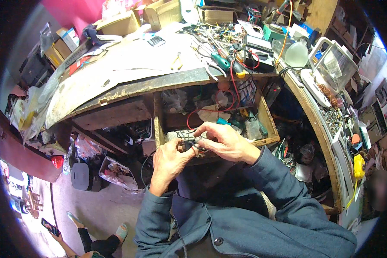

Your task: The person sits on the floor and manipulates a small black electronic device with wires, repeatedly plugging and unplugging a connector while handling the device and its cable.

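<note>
In front of the open drawer [268,116], my two hands meet with their fingertips close together. Between them is a thin dark wire [186,137], which loops above the fingers. My left hand [167,160] pinches it from the left. From the other side, my right hand [225,143] grips it with thumb and index finger; the exact spot they hold is too small to make out. A dark cable [142,171] hangs down beside my left hand. Behind my fingers, a red lead [190,118] runs down from the bench into the drawer.
Pliers [210,69], a green-handled tool [220,61] and a black device [262,56] lie on the bench [116,56]. Yellow-handled cutters [176,62] rest on its white sheet. A box of scraps [118,172] stands on the floor. At lower left, another person holds a phone [50,226].
</note>
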`<action>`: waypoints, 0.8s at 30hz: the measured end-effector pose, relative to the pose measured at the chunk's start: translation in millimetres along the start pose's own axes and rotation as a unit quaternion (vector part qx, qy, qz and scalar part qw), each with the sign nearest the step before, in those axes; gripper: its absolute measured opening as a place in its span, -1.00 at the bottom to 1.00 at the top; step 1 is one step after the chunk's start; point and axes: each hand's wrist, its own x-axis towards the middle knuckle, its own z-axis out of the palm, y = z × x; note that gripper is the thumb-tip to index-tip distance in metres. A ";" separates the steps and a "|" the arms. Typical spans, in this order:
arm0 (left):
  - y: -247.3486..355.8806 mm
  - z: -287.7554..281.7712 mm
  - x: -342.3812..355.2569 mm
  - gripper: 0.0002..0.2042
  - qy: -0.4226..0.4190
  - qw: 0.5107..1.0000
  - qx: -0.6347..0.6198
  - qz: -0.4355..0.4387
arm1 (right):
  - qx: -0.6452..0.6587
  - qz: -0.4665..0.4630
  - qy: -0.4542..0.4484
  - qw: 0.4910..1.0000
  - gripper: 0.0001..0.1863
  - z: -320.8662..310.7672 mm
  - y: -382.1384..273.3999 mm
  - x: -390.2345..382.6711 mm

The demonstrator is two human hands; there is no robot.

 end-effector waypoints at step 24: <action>0.2 6.6 2.1 -0.35 0.000 0.998 0.056 0.006 | -0.103 -0.037 -0.082 0.991 -0.73 -16.2 -7.5 24.7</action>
